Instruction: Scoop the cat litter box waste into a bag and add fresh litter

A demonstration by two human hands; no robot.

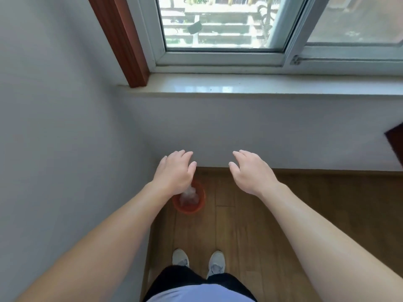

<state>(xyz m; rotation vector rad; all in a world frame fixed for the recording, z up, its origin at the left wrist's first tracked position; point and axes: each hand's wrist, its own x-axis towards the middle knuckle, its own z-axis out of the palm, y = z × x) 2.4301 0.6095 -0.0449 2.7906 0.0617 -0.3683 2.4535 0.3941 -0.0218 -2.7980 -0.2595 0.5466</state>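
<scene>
A small orange bin stands on the wood floor in the corner below the window, partly hidden by my left wrist. A clear plastic bag lies inside it. My left hand hovers above the bin, palm down, fingers apart and empty. My right hand hovers to the right at the same height, fingers spread, holding nothing. No litter box, scoop or litter is in view.
A grey wall rises on the left and ahead, with a white windowsill and a window above it. A red-brown wooden frame runs beside the window. My two white shoes stand on the floor behind the bin.
</scene>
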